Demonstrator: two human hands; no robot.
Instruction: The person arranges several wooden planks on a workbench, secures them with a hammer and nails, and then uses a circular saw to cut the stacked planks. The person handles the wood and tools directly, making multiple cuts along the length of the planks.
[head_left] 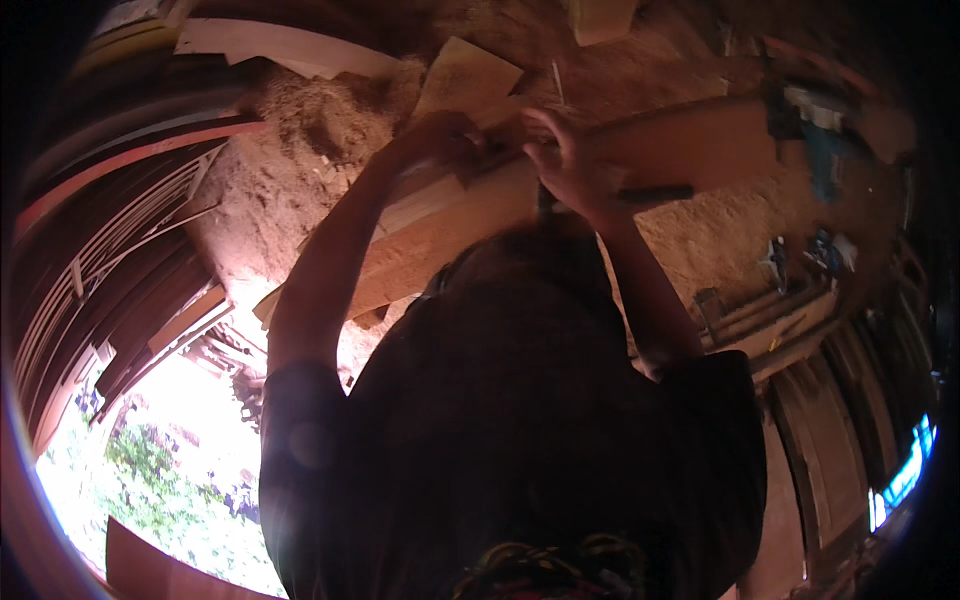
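Observation:
A long wooden beam [450, 225] lies across in front of me, with lighter wood along its top. Over it, my left hand [435, 142] is curled, its fingers dark and blurred; whatever they hold is hidden. My right hand [565, 165] is just to the right, above the beam, its thumb and fingers bent but apart, with nothing visible between them. A wide reddish board [690, 145] extends to the right of this hand. Below that board's edge lies a dark, slim, handle-like object [655, 194].
Sawdust [310, 150] covers the ground. A flat wood offcut [468, 78] lies beyond my hands. A blue-green power tool [825, 150] stands at the far right, with small metal tools [778, 258] nearer. Stacked timber [130, 240] lines the left, beside a bright opening.

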